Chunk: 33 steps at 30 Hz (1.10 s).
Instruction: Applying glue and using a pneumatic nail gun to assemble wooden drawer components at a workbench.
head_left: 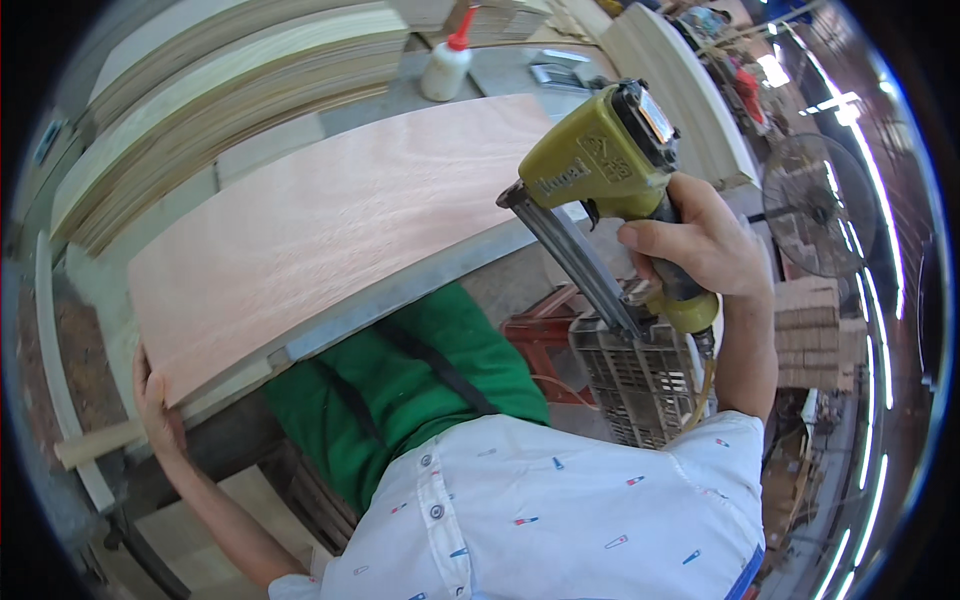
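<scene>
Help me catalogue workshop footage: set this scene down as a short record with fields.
Left hand: at near left corner of wooden panel
Right hand: gripping nail or staple gun, yellow-green
Gun nose: by panel's right end, contact unclear
Beyond panel: stacked boards, white bottle with red nozzle
Below gun in view: plastic crate
Background right: caged fan

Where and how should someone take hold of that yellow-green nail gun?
I'd grip the nail gun by its dark handle, coming from the right, as the right hand does. The handle is slim enough to wrap fingers round, and that side seems clear of the long metal magazine on the left.
</scene>
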Each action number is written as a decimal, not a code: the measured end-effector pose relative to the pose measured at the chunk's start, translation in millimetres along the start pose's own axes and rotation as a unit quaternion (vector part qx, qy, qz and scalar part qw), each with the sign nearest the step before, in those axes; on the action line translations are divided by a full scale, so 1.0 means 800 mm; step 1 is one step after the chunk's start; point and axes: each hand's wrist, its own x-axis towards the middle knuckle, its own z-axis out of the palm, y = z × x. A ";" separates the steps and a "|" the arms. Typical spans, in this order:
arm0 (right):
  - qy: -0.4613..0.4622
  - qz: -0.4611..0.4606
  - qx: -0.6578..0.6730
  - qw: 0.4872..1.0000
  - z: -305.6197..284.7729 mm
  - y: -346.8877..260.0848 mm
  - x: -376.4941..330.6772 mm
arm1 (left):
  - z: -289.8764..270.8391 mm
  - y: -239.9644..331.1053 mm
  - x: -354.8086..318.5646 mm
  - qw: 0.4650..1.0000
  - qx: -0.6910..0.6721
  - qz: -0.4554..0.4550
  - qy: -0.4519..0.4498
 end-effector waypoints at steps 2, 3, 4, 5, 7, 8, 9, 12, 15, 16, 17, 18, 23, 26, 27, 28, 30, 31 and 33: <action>0.029 0.006 0.002 1.000 -0.013 0.012 -0.002 | -0.001 0.004 -0.002 1.000 0.006 -0.001 -0.005; 0.045 0.008 0.007 0.999 -0.019 0.017 -0.005 | -0.001 0.004 -0.001 1.000 0.005 -0.002 -0.004; 0.050 0.019 0.005 0.999 -0.024 0.025 -0.005 | -0.004 0.003 -0.001 1.000 0.003 -0.002 -0.016; 0.059 0.023 0.005 0.998 -0.029 0.030 -0.006 | -0.002 0.002 -0.001 1.000 -0.001 -0.001 -0.024; 0.062 0.026 0.007 0.998 -0.032 0.037 -0.006 | 0.000 0.004 -0.004 1.000 -0.015 -0.009 -0.006; 0.066 0.028 0.010 0.997 -0.034 0.040 -0.006 | 0.001 0.006 -0.002 1.000 -0.018 -0.013 -0.018; 0.065 0.031 0.012 0.997 -0.035 0.041 -0.006 | 0.003 0.007 -0.003 1.000 -0.016 -0.014 -0.021; 0.052 0.022 0.023 0.998 -0.034 0.047 -0.003 | 0.007 0.009 -0.004 0.999 -0.025 -0.017 -0.011; 0.023 0.010 0.020 0.999 -0.029 0.049 0.003 | 0.009 0.011 -0.004 0.999 -0.026 -0.019 -0.010; 0.009 0.010 0.009 1.000 -0.026 0.048 0.006 | 0.011 0.014 -0.005 0.999 -0.032 -0.024 -0.009; 0.009 0.009 0.012 1.000 -0.024 0.048 0.009 | 0.012 0.015 -0.006 0.999 -0.039 -0.029 -0.008; -0.006 0.010 0.009 1.000 -0.022 0.048 0.011 | 0.012 0.015 -0.005 0.999 -0.036 -0.028 -0.009; -0.028 0.023 -0.001 0.999 -0.015 0.046 0.015 | 0.015 0.016 -0.005 0.998 -0.046 -0.031 -0.010; -0.033 0.013 -0.004 0.999 -0.012 0.045 0.016 | 0.012 0.016 -0.007 0.998 -0.047 -0.032 -0.006; -0.031 0.013 -0.008 0.999 -0.012 0.043 0.016 | 0.011 0.015 -0.007 0.998 -0.046 -0.033 -0.005; -0.028 0.014 -0.012 0.999 -0.011 0.043 0.016 | 0.010 0.015 -0.007 0.999 -0.045 -0.030 -0.002; -0.032 0.017 -0.019 0.999 -0.012 0.042 0.017 | 0.010 0.015 -0.007 0.999 -0.044 -0.029 0.002; -0.036 0.020 -0.026 0.999 -0.012 0.042 0.017 | 0.012 0.017 -0.007 0.999 -0.043 -0.030 0.000; -0.035 0.022 -0.027 0.999 -0.011 0.041 0.017 | 0.013 0.018 -0.007 0.999 -0.042 -0.032 -0.003</action>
